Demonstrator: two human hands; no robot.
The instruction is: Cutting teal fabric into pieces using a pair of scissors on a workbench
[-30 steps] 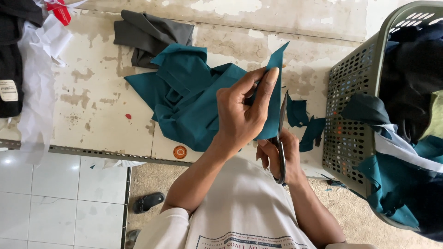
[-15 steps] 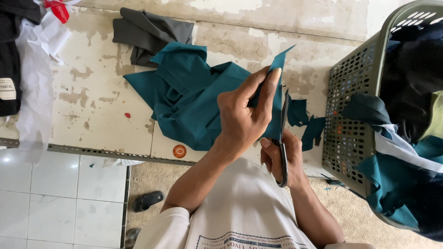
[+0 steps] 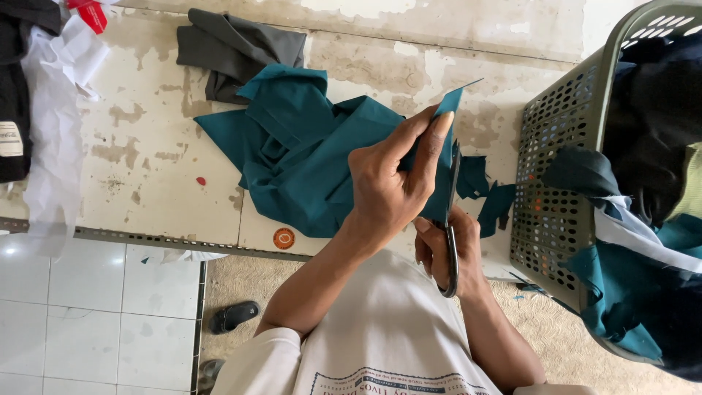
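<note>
Since the earlier frame your left hand (image 3: 387,186) had barely shifted; the teal fabric piece (image 3: 444,157) it pinched had tilted a touch, and the scissors (image 3: 451,219) sat slightly lower along its edge. Your left grip was clamped on that piece, thumb and forefinger pressed flat on either side of it, holding it upright above the table (image 3: 146,175). Your right hand (image 3: 446,249) was closed round the scissor handles just below, its grip clamped on them, blades pointing up against the piece's right edge; whether the blades were apart you could not tell. Behind your hands lay a heap of teal cloth (image 3: 300,153) on the worn table, with small teal scraps (image 3: 486,194) to its right and a grey garment (image 3: 234,55) beyond. A grey-green perforated basket (image 3: 556,190) full of clothes stood at the right.
</note>
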